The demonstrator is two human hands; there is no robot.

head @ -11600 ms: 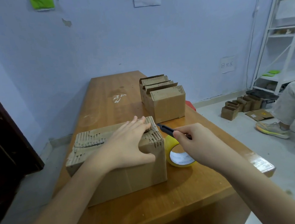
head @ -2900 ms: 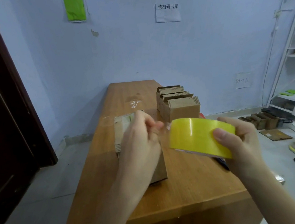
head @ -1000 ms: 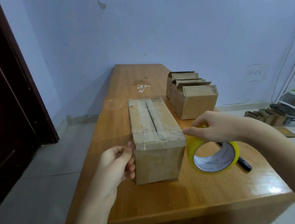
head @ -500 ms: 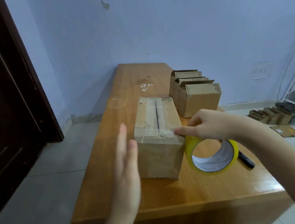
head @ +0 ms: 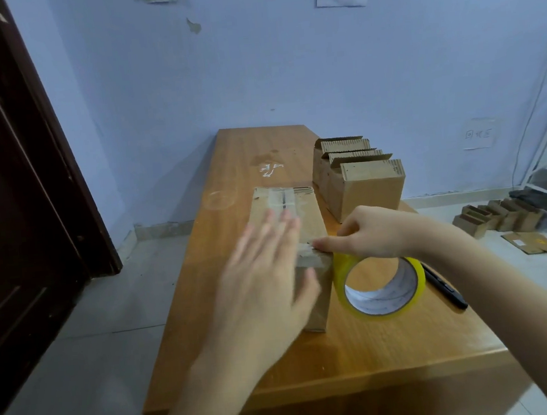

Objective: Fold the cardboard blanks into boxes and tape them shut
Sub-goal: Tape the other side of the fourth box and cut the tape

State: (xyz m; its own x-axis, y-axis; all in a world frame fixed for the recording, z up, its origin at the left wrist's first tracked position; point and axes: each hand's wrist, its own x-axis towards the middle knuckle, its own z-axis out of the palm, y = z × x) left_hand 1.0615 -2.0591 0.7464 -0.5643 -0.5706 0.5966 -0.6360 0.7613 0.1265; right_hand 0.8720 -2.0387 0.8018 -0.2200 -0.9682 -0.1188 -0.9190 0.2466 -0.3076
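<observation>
Wooden table (head: 242,316) carries the work. Left hand (head: 266,294), fingers spread and blurred, hovers over the near end of the box (head: 302,214). Right hand (head: 367,235) pinches tape at the box edge; the tape roll (head: 381,287) stands just below it. Beyond, folded boxes (head: 362,179). Judged light, stiff-walled: hold by the sides.

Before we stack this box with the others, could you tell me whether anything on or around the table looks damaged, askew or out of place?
Nothing serious. The box being taped lies square on the table; its flap edges look ragged. Beside it stand the tape roll and a black pen. The wall has chipped paint, and cardboard pieces lie on the floor.
</observation>
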